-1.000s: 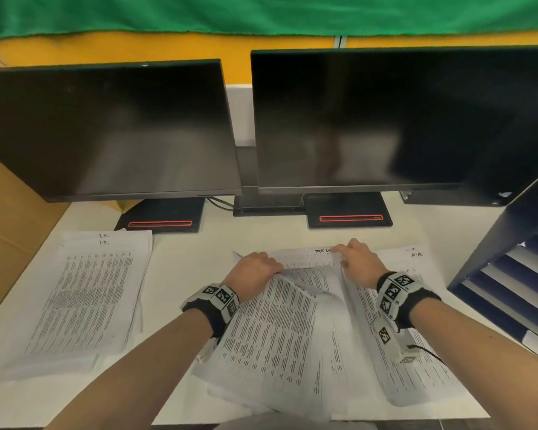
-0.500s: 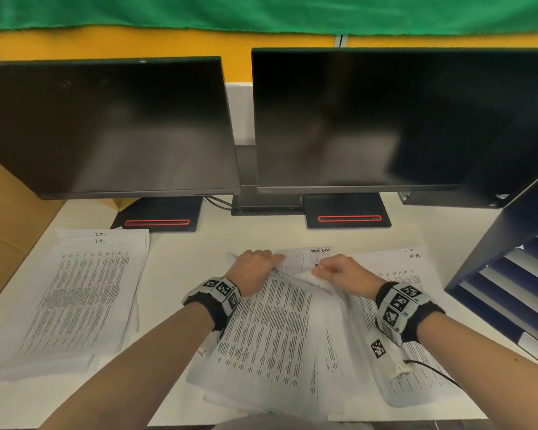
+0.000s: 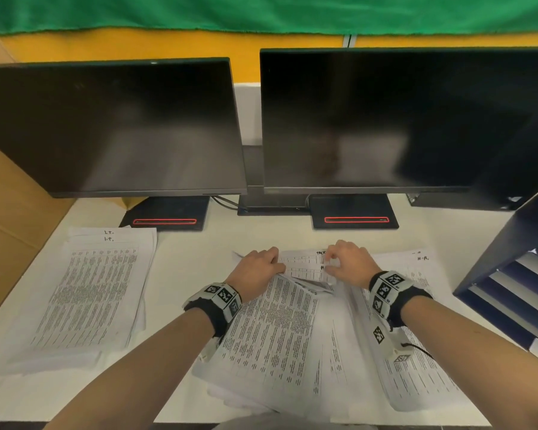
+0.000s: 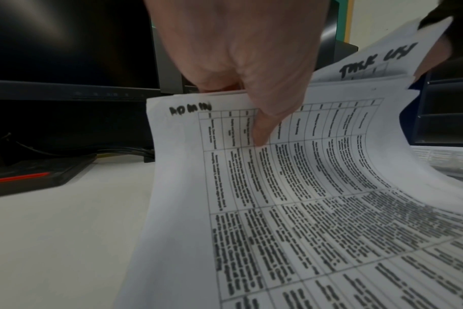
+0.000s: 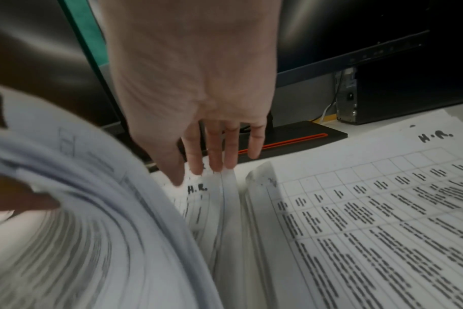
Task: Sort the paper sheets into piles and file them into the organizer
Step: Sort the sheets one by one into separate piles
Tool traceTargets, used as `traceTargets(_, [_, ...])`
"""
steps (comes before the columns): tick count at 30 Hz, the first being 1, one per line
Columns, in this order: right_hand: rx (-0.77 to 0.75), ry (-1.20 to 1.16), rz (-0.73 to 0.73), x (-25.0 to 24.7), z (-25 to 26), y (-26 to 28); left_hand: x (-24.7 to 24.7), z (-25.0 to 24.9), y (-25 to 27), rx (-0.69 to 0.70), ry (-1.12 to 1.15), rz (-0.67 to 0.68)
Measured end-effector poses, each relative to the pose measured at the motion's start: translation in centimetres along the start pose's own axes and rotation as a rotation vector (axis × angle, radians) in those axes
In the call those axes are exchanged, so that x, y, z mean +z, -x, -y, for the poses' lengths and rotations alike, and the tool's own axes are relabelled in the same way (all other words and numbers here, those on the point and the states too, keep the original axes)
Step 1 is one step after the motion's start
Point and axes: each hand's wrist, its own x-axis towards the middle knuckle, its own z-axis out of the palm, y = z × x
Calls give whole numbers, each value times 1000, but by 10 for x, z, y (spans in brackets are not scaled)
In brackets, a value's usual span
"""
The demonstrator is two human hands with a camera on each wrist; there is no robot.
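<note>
The navy organizer (image 3: 510, 252) sits at the desk's right edge; its slots show pale shelves, but whether any sheets are filed in them I can't tell. A label at its lower front is cut off by the frame.

On the white desk (image 3: 193, 249) the middle stack (image 3: 277, 342) lies at the near edge, centre; the left hand (image 3: 257, 268) pinches the raised top edge of its front sheets, thumb on the printed face, fingers curled behind; that sheet is marked with a handwritten word, too blurred to read for sure. Behind it a "TASK LIST" sheet (image 4: 378, 60) stands lifted. The right hand (image 3: 350, 263) has fingers loosely curled down, fingertips (image 5: 217, 165) touching a page headed "H.R." in the gap; it grips nothing that I can see.

The H.R. pile (image 3: 423, 336) lies just right of the stack, touching it; the I.T. pile (image 3: 90, 290) lies toward the left edge, well apart.

Versus half a second ago: the right hand has moved up toward the sheets' far edge; the left one stays put on its pinch; piles unchanged.
</note>
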Motion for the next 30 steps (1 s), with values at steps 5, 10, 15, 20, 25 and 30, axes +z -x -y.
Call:
traceTargets(5, [12,20,8,13,0,4,-1,2,-2,1,15,-6])
traceTargets(10, [120,-505,12,7,7,12,-5,12,-3,31,42,31])
traceTargets(15, [314,-774,-23,13,11,29,-7,22,-2,28,127,39])
traceTargets(20, [426,-896,247,26,10,40,-7,25,1,6,158,49])
traceTargets(25, [533,-722,100,12,-5,29,-10,28,1,-9,165,56])
traceTargets(30, [682,-401,-24,-36,-51,33,-12,24,1,-22,136,41])
